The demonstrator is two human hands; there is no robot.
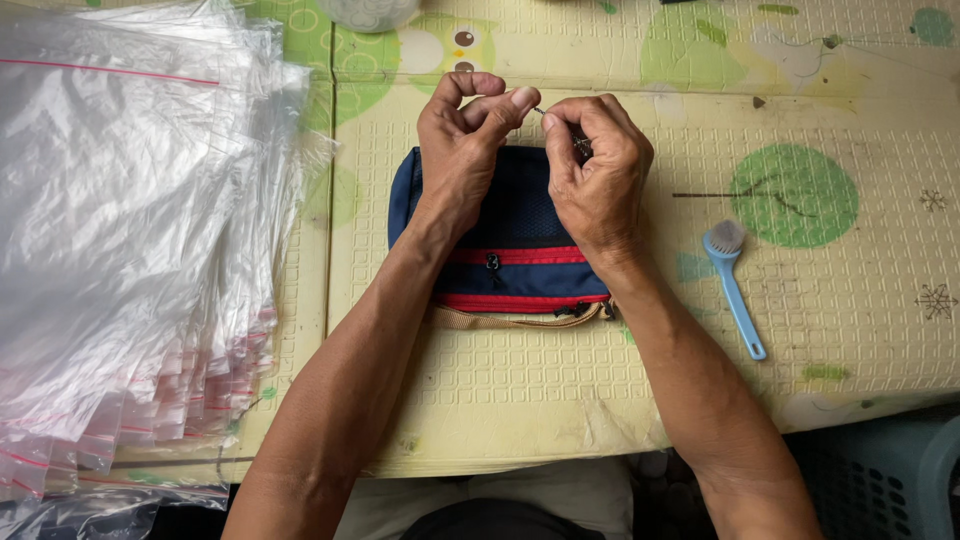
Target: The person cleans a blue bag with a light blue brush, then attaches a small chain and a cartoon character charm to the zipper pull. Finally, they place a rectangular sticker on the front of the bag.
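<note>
We find even, soft daylight with faint shadows under the forearms. We note white glare on the stack of plastic bags [120, 230]. Focus is sharp centrally; edges bow slightly.

Pouch [515, 215] matt cloth; bags [130, 230] glossy clear plastic; brush [735, 285] smooth plastic; mat [520, 390] embossed foam.

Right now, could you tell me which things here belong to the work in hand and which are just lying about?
In use:
left hand
right hand
small metal piece pinched between the hands
navy and red pouch

Lying about:
blue brush
stack of clear zip bags
patterned mat
</note>
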